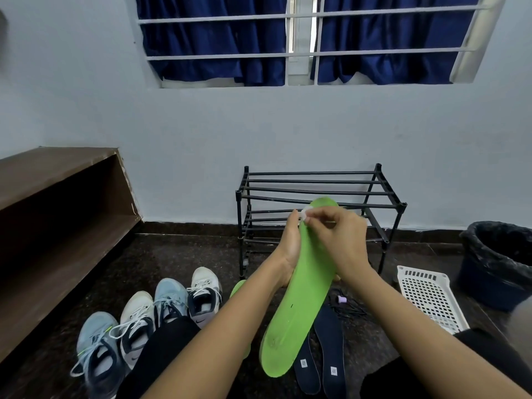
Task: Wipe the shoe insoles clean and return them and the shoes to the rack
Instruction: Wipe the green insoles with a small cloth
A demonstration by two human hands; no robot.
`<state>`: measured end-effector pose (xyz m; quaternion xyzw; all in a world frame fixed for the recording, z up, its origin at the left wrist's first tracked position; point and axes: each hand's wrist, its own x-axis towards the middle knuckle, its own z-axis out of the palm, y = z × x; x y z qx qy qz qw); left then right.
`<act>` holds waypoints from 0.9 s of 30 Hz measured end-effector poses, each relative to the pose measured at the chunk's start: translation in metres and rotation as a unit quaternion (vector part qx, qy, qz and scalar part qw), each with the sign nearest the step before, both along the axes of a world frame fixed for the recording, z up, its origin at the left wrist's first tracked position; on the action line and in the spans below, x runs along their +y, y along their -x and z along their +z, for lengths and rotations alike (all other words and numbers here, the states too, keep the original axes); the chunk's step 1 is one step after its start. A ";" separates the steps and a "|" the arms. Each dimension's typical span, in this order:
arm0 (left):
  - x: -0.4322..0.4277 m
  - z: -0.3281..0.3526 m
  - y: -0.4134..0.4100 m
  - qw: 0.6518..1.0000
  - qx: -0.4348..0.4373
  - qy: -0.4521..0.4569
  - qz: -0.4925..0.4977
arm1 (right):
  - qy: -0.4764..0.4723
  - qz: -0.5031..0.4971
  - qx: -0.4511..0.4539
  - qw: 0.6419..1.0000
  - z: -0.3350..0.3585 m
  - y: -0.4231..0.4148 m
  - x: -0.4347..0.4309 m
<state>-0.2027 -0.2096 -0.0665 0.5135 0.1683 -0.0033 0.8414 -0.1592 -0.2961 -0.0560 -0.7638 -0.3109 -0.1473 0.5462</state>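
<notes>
A long green insole [299, 306] stands tilted in front of me, toe end up. My left hand [289, 246] holds it along its left edge. My right hand [336, 240] pinches a small white wipe [305, 212] against the insole near its toe. A second green insole [238, 286] lies on the floor, mostly hidden behind my left forearm. Two dark blue insoles [328, 349] lie on the floor below. Several sneakers, two light blue [169, 298] and two white [204, 292], stand in a row at the left. The black shoe rack [316, 194] stands bare against the wall.
A white perforated basket [431, 298] lies at the right, beside a black-lined bin [498, 260]. A small purple cap [341, 299] and black laces lie near the rack. A brown wooden shelf unit [57, 214] runs along the left. My knees in black fill the bottom edge.
</notes>
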 end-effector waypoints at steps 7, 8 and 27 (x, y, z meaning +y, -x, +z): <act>-0.007 -0.004 -0.001 0.997 0.016 -0.015 -0.078 | 0.005 -0.064 0.038 0.997 0.007 -0.034 -0.006; -0.008 -0.003 -0.001 0.997 0.014 -0.015 -0.075 | 0.017 -0.065 0.040 0.997 0.008 -0.034 -0.005; 0.018 -0.008 -0.001 0.991 -0.031 0.012 0.129 | 0.277 0.009 0.051 0.960 -0.025 -0.003 -0.003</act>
